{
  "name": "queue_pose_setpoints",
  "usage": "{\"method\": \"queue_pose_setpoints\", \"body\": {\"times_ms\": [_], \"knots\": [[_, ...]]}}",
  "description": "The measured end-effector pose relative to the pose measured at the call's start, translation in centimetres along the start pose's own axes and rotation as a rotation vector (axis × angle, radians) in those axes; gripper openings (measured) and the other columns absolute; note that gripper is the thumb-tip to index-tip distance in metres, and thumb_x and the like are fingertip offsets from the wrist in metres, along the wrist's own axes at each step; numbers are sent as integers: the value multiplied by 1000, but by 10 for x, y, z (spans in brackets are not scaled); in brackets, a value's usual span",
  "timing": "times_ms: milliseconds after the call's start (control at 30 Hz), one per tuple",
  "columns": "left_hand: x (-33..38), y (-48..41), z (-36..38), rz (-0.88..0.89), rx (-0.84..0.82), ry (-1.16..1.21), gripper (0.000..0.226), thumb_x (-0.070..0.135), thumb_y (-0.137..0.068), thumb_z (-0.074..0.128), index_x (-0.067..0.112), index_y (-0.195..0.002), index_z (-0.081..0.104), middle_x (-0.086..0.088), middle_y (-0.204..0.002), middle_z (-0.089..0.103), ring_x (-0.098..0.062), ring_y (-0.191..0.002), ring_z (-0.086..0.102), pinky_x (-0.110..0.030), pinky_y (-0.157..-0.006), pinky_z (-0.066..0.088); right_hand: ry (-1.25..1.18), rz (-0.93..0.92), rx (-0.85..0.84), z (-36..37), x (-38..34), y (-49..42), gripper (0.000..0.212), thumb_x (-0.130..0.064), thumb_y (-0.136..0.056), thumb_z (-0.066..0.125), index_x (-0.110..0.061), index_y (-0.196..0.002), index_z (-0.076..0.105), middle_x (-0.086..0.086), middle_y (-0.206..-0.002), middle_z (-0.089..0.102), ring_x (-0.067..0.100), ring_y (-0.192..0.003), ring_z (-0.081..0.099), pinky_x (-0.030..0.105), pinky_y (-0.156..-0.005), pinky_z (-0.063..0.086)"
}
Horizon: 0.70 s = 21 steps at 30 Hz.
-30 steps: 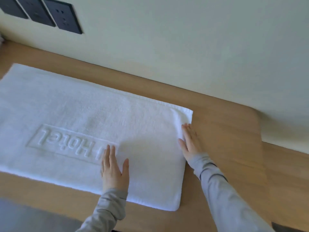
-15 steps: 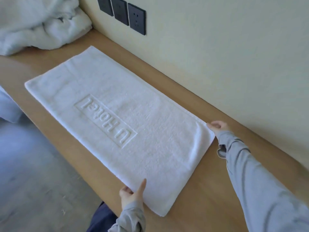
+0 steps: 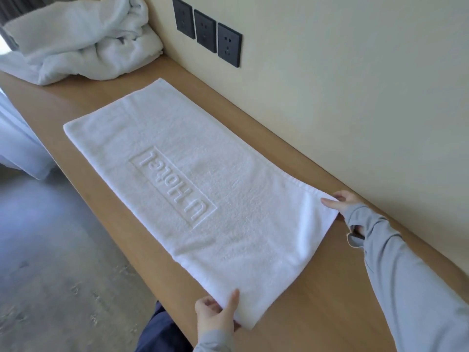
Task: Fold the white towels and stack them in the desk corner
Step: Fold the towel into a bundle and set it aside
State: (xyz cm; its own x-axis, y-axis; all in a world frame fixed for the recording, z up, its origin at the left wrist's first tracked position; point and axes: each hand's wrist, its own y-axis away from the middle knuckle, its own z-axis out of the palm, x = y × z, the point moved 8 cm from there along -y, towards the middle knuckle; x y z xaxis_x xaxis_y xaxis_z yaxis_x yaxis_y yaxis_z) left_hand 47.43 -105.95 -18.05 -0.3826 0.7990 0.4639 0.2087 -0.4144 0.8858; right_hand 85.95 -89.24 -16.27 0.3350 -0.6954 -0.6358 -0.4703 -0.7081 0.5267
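A white towel (image 3: 203, 189) with an embossed "U Hotel" mark lies flat lengthwise on the wooden desk (image 3: 317, 301), folded into a long strip. My left hand (image 3: 217, 316) pinches the near corner at the desk's front edge, thumb on top. My right hand (image 3: 340, 201) grips the far corner of the same short end, close to the wall, and that end is slightly raised. A heap of unfolded white towels (image 3: 78, 41) sits at the far left end of the desk.
The wall (image 3: 355, 97) runs along the desk's back edge and carries three dark sockets (image 3: 206, 31). White bedding (image 3: 17, 141) hangs at the left over a grey floor (image 3: 50, 262). Bare wood lies to the right of the towel.
My hands went from pressing flat on the towel to gripping the two corners of its right end. The view swung left, bringing the towel heap and sockets into sight.
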Motion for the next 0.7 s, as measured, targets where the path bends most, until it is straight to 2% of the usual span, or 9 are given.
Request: {"method": "queue_pose_setpoints", "body": {"times_ms": [133,200,267,367,467,533,600,667,700], "knots": [[52,16,-11,173,8,67,68,2,-72,77,28,-113,29,-11,-79,60,-31,-74,61,-42,-55,53,-156,-158,32,-12,-43,15,21,-11,-84,66,-25,-98,57,7,-109,56,26,-84,58,41,-77,53],[81,26,-14,297,-33,41,54,6,-75,75,28,-111,42,-13,-76,63,-30,-71,63,-38,-49,54,-260,-186,-10,-11,-69,26,27,-4,-86,56,-31,-87,60,6,-96,58,22,-75,58,30,-59,55],[108,34,-14,416,-94,-3,21,11,-80,72,19,-99,67,-13,-68,66,-22,-63,63,-30,-44,51,-372,-216,-82,-7,-97,37,32,0,-88,49,-28,-81,65,4,-86,60,19,-71,57,23,-49,52],[145,41,-13,516,-197,40,9,16,-81,69,14,-83,77,-10,-79,72,-20,-67,65,-23,-47,52,-572,-246,-190,1,-137,48,31,1,-88,39,-10,-85,68,8,-92,64,20,-83,60,26,-61,54],[186,44,-12,597,-325,7,35,31,-70,73,12,-99,71,-15,-83,67,-25,-73,67,-20,-56,54,-728,-211,-288,13,-171,50,40,5,-84,22,-4,-92,61,13,-88,60,25,-83,57,31,-70,53],[215,41,-13,681,-380,-109,40,14,-66,83,12,-103,67,-5,-73,69,-16,-68,68,-15,-58,51,-721,-260,-304,21,-193,49,49,17,-78,16,-4,-96,57,13,-84,57,25,-80,58,26,-67,56],[240,33,-19,739,-372,-199,43,-10,-58,81,11,-93,67,1,-61,65,-11,-56,62,-14,-54,49,-603,-359,-252,27,-214,47,48,27,-79,27,-4,-101,57,9,-81,61,19,-76,63,22,-70,57],[264,21,-29,776,-302,-226,26,-10,-63,78,4,-80,66,-4,-51,58,-12,-42,53,-17,-45,45,-430,-442,-150,33,-236,46,41,25,-79,48,-5,-104,59,6,-83,63,16,-77,63,20,-74,57],[275,15,-34,793,-266,-241,14,-4,-69,77,0,-73,64,-7,-46,53,-13,-37,47,-18,-40,40,-348,-473,-81,34,-247,46,37,22,-78,55,-4,-103,60,7,-82,62,17,-76,61,18,-69,57]]}}
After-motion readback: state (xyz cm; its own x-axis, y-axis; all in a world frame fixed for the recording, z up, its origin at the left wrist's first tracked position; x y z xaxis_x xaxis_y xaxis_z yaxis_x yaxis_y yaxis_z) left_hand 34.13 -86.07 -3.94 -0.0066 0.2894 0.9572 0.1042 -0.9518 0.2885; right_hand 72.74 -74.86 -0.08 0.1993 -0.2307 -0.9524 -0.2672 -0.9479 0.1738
